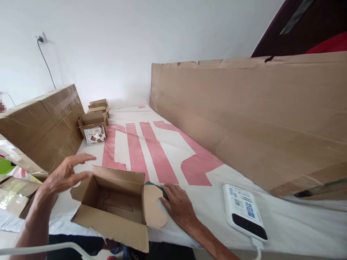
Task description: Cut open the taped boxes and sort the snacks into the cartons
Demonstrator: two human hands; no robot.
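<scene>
At the near left, a taped carton [17,193] lay on the table, with a large taped cardboard block [46,122] standing behind it. On the far wall above, a black plug [40,39] sat in a socket, its cord running down behind the block. Left hand [63,175]: raised, thumb and fingers spread apart, holding nothing, at the left far corner of the open carton; contact between thumb and rim could not be determined. Far left, beside the block, small open boxes [93,118] stood in a row, a printed packet [95,135] leaning upright against the nearest. Open carton [116,209]: at the near edge of the table, left of centre, between the two hands, its flaps folded outward and its inner floor visible. Beyond it, a white cloth [168,139] with pink shapes covered the table. Right hand [179,204]: fingers bent, just beside the carton's right flap, over a dark green item [155,185] partly hidden; could not tell whether it was gripped. Near right, a white device [241,202] lay on the cloth. Behind it, a long cardboard panel [252,119] stood upright.
</scene>
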